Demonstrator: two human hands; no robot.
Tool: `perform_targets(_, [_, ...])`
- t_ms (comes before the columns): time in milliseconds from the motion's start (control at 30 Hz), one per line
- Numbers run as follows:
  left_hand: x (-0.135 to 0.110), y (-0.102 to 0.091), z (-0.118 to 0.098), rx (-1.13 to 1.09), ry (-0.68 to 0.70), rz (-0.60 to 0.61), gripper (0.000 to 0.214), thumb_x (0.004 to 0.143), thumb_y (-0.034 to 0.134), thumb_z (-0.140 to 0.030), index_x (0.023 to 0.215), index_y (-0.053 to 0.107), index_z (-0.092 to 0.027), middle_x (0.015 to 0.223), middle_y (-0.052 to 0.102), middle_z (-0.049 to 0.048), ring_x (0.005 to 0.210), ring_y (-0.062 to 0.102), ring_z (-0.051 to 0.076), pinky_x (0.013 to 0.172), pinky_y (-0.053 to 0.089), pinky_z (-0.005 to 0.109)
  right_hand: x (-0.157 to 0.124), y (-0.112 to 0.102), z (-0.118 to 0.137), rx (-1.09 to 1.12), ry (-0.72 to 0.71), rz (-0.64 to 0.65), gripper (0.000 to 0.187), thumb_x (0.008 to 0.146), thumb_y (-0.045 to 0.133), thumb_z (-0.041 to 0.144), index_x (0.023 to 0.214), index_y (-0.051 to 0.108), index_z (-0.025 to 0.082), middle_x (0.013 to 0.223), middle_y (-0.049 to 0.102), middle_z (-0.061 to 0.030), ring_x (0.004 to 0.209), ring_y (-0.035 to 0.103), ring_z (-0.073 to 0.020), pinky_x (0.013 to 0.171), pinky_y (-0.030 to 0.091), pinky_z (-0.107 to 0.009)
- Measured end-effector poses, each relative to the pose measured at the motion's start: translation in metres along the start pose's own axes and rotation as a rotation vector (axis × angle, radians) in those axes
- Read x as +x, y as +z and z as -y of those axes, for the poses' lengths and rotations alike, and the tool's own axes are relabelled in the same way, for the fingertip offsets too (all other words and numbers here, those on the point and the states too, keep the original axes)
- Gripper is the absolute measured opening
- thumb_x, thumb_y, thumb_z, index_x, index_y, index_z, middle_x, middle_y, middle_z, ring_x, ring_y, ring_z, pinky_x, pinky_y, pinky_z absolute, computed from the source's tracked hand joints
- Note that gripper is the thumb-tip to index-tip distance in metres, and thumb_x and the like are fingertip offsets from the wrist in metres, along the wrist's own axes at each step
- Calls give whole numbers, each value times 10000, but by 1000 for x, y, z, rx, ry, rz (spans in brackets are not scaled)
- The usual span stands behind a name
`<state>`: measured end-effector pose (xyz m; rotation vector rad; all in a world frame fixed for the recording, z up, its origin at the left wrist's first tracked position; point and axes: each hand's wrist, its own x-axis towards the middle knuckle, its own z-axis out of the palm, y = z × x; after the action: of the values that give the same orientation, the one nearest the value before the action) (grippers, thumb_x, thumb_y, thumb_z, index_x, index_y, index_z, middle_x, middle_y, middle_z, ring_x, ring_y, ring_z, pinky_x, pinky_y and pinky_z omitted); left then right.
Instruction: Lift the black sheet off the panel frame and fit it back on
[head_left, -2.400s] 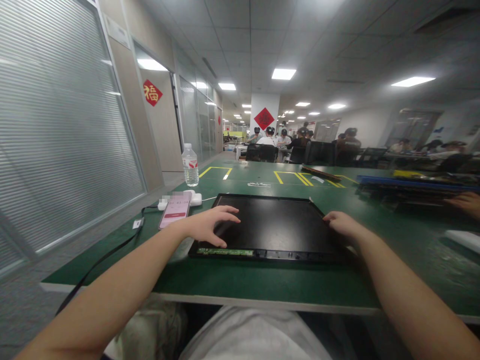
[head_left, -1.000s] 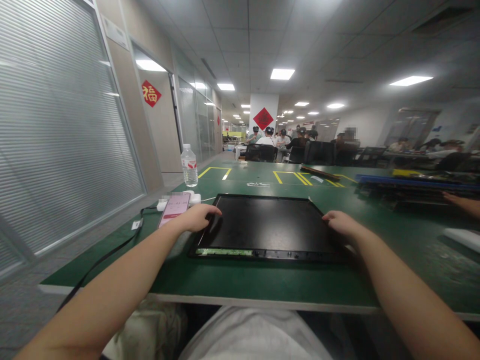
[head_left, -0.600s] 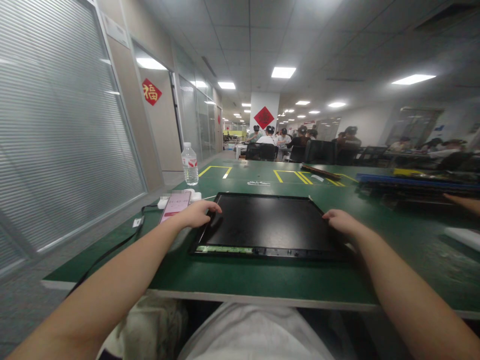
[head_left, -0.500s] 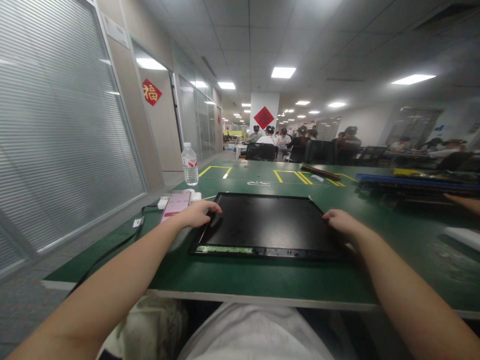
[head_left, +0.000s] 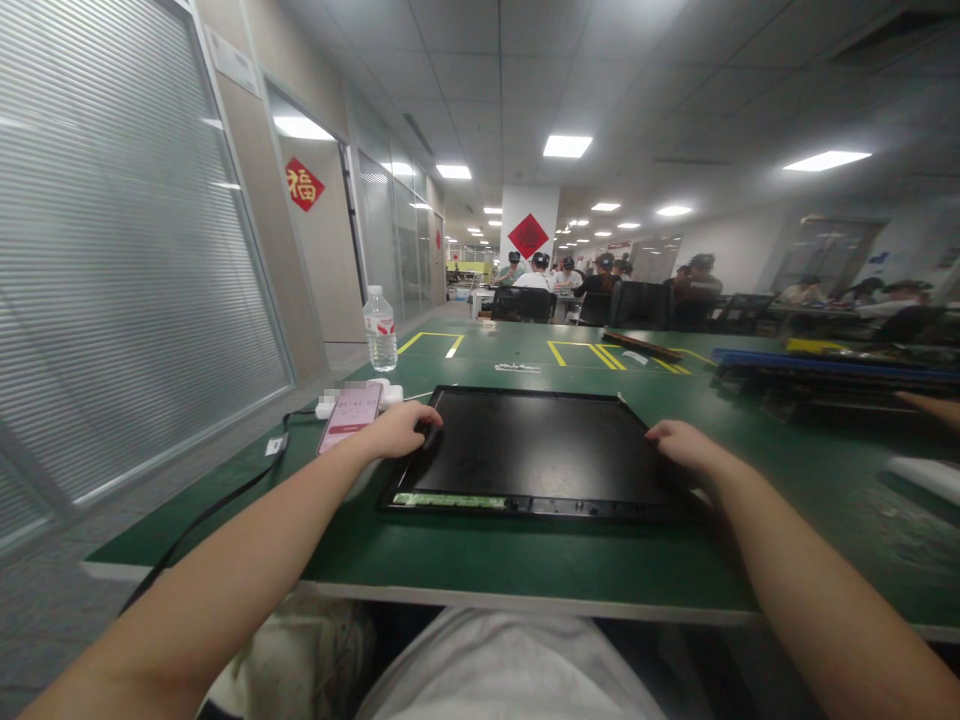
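A black LCD screen panel (head_left: 540, 440) lies face up on the green table, in a thin dark frame. Along its near edge runs a strip of green circuit board (head_left: 450, 500), on the left half. My left hand (head_left: 403, 430) is closed at the panel's left edge, fingers bent over the frame. On the opposite side my right hand (head_left: 681, 442) pinches the right edge between thumb and fingers. The undersides of both grips are hidden.
Left of the panel are a lit phone (head_left: 351, 415), white plugs (head_left: 391, 393), a black cable (head_left: 225, 508) and a water bottle (head_left: 380, 330). Long dark and blue parts (head_left: 832, 370) lie at right, near another person's hand (head_left: 930, 408). Yellow tape (head_left: 431, 334) marks the table (head_left: 525, 560).
Almost nothing differs. My left hand has shifted very slightly at the panel's edge; the panel and my right hand stay in place.
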<state>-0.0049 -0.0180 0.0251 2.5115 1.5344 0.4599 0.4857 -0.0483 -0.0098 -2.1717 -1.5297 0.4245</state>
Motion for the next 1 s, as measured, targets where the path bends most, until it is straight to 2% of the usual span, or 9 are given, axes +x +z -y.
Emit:
perform_targets(100, [2,3,2,7,32,-20,593,606,510,-34,1160,683,-159,1261,640,112,1202,580,265,1062,414,342,-1,0,1,11,8,-2,393,622,533,14,919,744,162,999,732,-96,905,675,-209,774,504,-245])
perform_targets(233, [5,7,6,-9,-19,-30,689,648,536,-63,1334,547,-112,1387,559,170,1303,508,287,1104,367,380,-2,0,0,19,5,1,382,627,543,21,917,742,170,935,735,-90,859,678,-204,764,504,-246])
perform_targets(400, [2,3,8,-69,-113,125,645,755,507,-150,1400,485,-134,1361,607,160,1185,616,293,1007,455,377,-4,1,0,38,4,15,392,629,536,31,929,751,162,929,738,-90,863,682,-212,791,502,-263])
perform_targets(567, [-1,0,10,-164,-147,137,630,731,525,-175,1360,544,-175,1329,639,119,1159,632,275,972,480,347,-3,-1,2,24,9,21,433,613,525,10,948,756,159,935,737,-87,891,679,-213,809,498,-264])
perform_targets(700, [1,2,9,-361,-174,78,635,645,526,-124,1270,616,-191,1275,672,90,1163,630,275,934,513,338,-1,-3,3,-21,-16,31,389,609,531,-13,886,745,158,972,735,-86,939,671,-212,815,493,-248])
perform_targets(800, [1,2,2,-617,-197,8,655,615,525,-91,1258,606,-191,1265,678,86,1154,637,263,889,541,325,-1,-3,0,-14,-13,9,360,627,524,-4,866,736,161,962,735,-89,932,673,-211,817,494,-253])
perform_targets(900, [1,-2,-8,-886,-237,-67,635,602,531,-50,1216,609,-188,1200,711,72,1054,683,234,808,571,304,0,0,-4,18,4,-16,339,652,524,22,875,735,166,915,737,-90,889,679,-211,799,501,-263])
perform_targets(1000, [1,-4,-16,-1078,-372,-144,537,693,571,-88,1222,596,-179,939,756,61,771,725,201,583,564,262,1,3,-9,33,-4,-29,291,670,548,50,856,734,173,853,733,-85,866,681,-214,784,504,-266])
